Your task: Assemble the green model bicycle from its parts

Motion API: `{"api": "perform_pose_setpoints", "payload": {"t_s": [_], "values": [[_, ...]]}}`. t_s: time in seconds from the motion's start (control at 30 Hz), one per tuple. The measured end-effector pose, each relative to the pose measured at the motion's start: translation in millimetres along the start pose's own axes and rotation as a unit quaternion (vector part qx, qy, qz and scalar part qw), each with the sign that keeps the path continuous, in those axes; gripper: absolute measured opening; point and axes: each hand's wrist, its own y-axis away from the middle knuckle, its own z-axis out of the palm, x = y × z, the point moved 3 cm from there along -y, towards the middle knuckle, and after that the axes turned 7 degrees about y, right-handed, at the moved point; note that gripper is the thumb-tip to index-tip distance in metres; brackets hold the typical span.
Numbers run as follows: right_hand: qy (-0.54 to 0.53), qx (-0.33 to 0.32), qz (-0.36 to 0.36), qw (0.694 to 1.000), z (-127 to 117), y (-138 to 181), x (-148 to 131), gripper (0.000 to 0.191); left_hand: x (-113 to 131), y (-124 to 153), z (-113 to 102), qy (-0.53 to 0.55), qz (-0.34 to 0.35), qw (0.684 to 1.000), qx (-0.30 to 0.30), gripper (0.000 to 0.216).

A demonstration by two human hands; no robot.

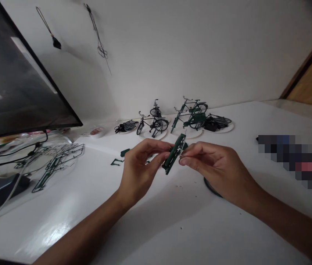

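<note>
My left hand pinches a dark green plastic model part, long and slatted, held tilted above the table. From the other side, my right hand closes thumb and forefinger on a thin silvery piece against the green part; whether the two are joined is hard to see. Just left of my left hand lie a small green box and a bent green bracket. More small pieces are partly hidden behind my left fingers. A dark round rim shows beneath my right hand, mostly covered.
Miniature bicycles stand along the wall on white discs, with piles of dark bicycle parts beside them. At left are green sprue frames, cables, a dark box and a monitor. Tiny scraps dot the white table.
</note>
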Motion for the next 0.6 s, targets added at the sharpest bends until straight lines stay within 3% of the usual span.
{"api": "perform_pose_setpoints", "payload": {"t_s": [0.27, 0.47, 0.6], "values": [[-0.02, 0.001, 0.006, 1.0, 0.5, -1.2, 0.2, 0.016, 10.9, -5.2, -2.9, -0.038, 0.054, 0.995, -0.069, 0.029], [-0.063, -0.026, 0.023, 0.997, 2.3, 0.0, -3.9, 0.018, 11.4, -3.4, -4.6, -0.079, 0.105, 0.99, -0.057, 0.022], [-0.01, -0.004, -0.005, 1.0, 1.6, 2.9, -7.7, 0.016, 10.1, -3.1, -4.2, -0.084, 0.095, 0.991, -0.045, 0.023]]}}
